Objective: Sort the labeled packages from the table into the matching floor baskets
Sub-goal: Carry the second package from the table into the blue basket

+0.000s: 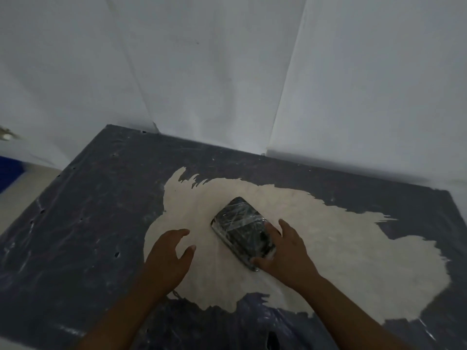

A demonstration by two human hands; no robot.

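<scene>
One dark package (240, 224), wrapped in shiny clear tape, lies flat on the table (83, 223) near its middle, on a worn pale patch of the dark surface. My right hand (285, 253) rests on the package's near right end, thumb at its near corner and fingers over its right edge. My left hand (169, 256) hovers just left of the package with fingers apart, holding nothing and not touching it. No label is readable on the package.
White sheeting (214, 72) hangs along the table's far edge. Beyond the left edge lie pale floor and part of a blue object (10, 170), blurred. A small metal fitting (6, 134) shows at far left. No floor basket can be made out.
</scene>
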